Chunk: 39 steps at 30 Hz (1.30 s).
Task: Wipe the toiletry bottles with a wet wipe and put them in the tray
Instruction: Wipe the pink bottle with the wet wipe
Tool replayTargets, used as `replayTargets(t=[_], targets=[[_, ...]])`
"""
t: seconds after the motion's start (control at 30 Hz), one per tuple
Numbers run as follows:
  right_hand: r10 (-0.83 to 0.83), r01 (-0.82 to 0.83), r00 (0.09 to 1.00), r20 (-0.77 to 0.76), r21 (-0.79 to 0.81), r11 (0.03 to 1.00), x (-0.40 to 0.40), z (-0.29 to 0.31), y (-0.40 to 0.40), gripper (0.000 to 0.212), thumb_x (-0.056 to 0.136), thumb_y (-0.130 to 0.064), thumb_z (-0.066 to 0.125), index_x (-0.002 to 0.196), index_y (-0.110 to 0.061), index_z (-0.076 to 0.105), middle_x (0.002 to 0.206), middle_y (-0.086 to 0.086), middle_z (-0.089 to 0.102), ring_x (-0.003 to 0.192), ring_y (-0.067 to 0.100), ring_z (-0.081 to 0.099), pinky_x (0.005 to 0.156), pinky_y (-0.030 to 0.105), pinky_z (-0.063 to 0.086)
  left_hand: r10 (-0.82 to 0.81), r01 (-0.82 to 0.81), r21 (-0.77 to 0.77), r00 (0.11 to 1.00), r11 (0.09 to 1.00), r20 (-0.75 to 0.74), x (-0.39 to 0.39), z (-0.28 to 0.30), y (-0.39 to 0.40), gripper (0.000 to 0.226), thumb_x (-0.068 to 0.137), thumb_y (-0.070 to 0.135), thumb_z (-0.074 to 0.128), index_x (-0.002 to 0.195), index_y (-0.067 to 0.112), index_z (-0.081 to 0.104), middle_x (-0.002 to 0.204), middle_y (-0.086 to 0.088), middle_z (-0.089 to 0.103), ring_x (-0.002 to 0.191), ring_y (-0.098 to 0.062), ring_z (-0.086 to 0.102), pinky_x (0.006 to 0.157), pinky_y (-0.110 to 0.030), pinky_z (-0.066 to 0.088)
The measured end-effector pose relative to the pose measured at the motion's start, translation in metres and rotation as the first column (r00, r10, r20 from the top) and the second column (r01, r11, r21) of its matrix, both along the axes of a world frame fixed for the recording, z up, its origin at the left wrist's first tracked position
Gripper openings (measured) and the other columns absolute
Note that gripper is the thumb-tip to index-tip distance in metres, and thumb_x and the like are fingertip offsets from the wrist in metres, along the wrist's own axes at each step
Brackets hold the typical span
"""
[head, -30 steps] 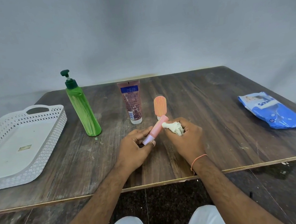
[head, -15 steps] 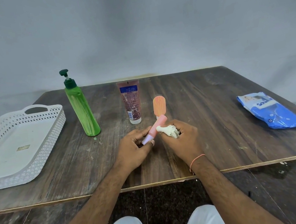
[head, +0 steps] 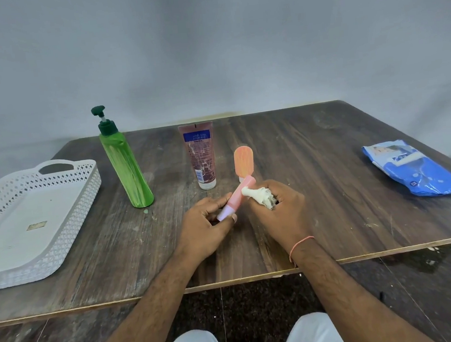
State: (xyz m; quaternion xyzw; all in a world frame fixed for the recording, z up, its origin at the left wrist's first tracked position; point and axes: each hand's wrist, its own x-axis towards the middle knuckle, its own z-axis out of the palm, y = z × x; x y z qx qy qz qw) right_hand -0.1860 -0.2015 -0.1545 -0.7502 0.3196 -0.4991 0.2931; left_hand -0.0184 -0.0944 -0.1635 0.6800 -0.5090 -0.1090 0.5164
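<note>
My left hand point(head: 206, 229) pinches the lower, pale end of a small pink tube point(head: 237, 197) that points up and away over the table's middle. Beside it, my right hand point(head: 283, 215) grips a crumpled white wet wipe point(head: 260, 196) whose tip touches the tube's side. Behind the hands stand an orange tube point(head: 243, 161), a brown tube point(head: 201, 156) on its white cap, and a tall green pump bottle point(head: 125, 166). The white perforated tray point(head: 88, 184) lies at the table's left edge with no bottles in it.
A blue wet-wipe pack point(head: 414, 170) lies flat at the right side of the wooden table point(head: 313, 146). The table's front edge runs just below my wrists. A grey wall stands behind the table.
The hands have stayed in nearly the same place. The wipe has shifted slightly along the pink tube's side.
</note>
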Motion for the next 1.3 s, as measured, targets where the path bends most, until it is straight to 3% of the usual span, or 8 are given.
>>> replayTargets(t=[0.17,0.47,0.6,0.77,0.87,1.0,1.13,1.3], targets=[[-0.004,0.004,0.999,-0.039,-0.005,1.0,0.0005,-0.0024,0.0015,0.015,0.084,-0.036,0.088,0.095,-0.031,0.08,0.086,-0.014,0.076,0.079,0.005,0.07,0.07,0.033,0.057,-0.005,0.004,-0.017,0.999,1.0,-0.054,-0.0006,0.003,0.0007,0.05,0.087,0.006,0.083,0.133,0.021,0.074,0.104,0.005,0.075,0.087,0.006,0.067,0.078,-0.007,0.045],[0.003,-0.006,0.999,-0.037,-0.07,0.998,0.0027,-0.0033,-0.0024,0.017,0.082,-0.032,0.092,0.092,-0.028,0.08,0.09,-0.011,0.063,0.078,0.008,0.064,0.066,0.023,0.049,-0.048,0.052,0.047,0.995,0.998,-0.09,0.0002,0.0016,-0.0008,0.043,0.097,0.007,0.072,0.138,0.022,0.07,0.079,0.013,0.074,0.067,0.012,0.06,0.067,-0.008,0.043],[-0.103,0.103,0.995,-0.003,-0.04,0.994,0.0033,-0.0034,-0.0049,0.018,0.084,-0.034,0.091,0.096,-0.025,0.081,0.093,-0.012,0.068,0.081,0.007,0.066,0.069,0.027,0.053,-0.052,0.059,0.055,0.993,0.997,-0.11,-0.0003,0.0009,-0.0029,0.041,0.101,0.01,0.069,0.14,0.02,0.067,0.109,0.023,0.068,0.061,0.016,0.058,0.063,-0.005,0.044],[-0.025,0.023,1.0,-0.016,-0.086,0.996,0.0042,-0.0031,-0.0029,0.018,0.083,-0.032,0.092,0.09,-0.025,0.078,0.086,-0.011,0.065,0.076,0.007,0.064,0.065,0.02,0.048,-0.053,0.06,0.056,0.99,0.997,-0.127,-0.0016,-0.0001,-0.0013,0.039,0.102,0.009,0.067,0.141,0.018,0.067,0.102,0.03,0.069,0.063,0.014,0.058,0.063,-0.008,0.046],[-0.112,0.112,0.994,-0.006,-0.029,0.993,0.004,-0.0028,-0.0038,0.02,0.082,-0.033,0.091,0.089,-0.02,0.077,0.085,-0.007,0.067,0.075,0.012,0.064,0.067,0.036,0.054,-0.036,0.043,0.075,0.995,0.996,-0.097,-0.0023,0.0035,0.0011,0.04,0.101,0.009,0.068,0.141,0.018,0.067,0.115,0.017,0.072,0.071,0.016,0.062,0.068,-0.007,0.049],[-0.134,0.133,0.989,0.066,0.029,0.991,0.002,0.0001,-0.0054,0.019,0.084,-0.032,0.09,0.101,-0.028,0.081,0.094,-0.01,0.073,0.085,0.008,0.07,0.076,0.029,0.057,-0.046,0.05,0.091,0.998,0.995,-0.038,-0.0011,0.006,0.0021,0.046,0.098,0.014,0.073,0.143,0.02,0.066,0.132,0.009,0.074,0.117,0.0,0.068,0.103,-0.025,0.055],[-0.065,0.065,0.997,0.05,0.015,0.998,0.0002,0.0012,-0.0022,0.019,0.083,-0.028,0.092,0.099,-0.029,0.082,0.092,-0.01,0.073,0.083,0.006,0.069,0.07,0.015,0.05,-0.041,0.042,0.093,0.999,0.995,-0.01,-0.001,0.0071,0.0026,0.052,0.092,0.03,0.073,0.143,0.023,0.066,0.126,0.012,0.076,0.115,-0.004,0.07,0.1,-0.027,0.056],[0.035,-0.034,0.999,-0.024,0.031,0.999,0.0011,0.0003,0.0016,0.019,0.08,-0.033,0.092,0.093,-0.035,0.079,0.087,-0.01,0.074,0.078,0.007,0.069,0.068,0.033,0.057,-0.025,0.027,0.075,0.999,0.997,-0.027,0.0001,0.0039,0.0013,0.046,0.095,0.017,0.076,0.141,0.02,0.068,0.118,0.007,0.077,0.109,-0.006,0.071,0.093,-0.022,0.055]])
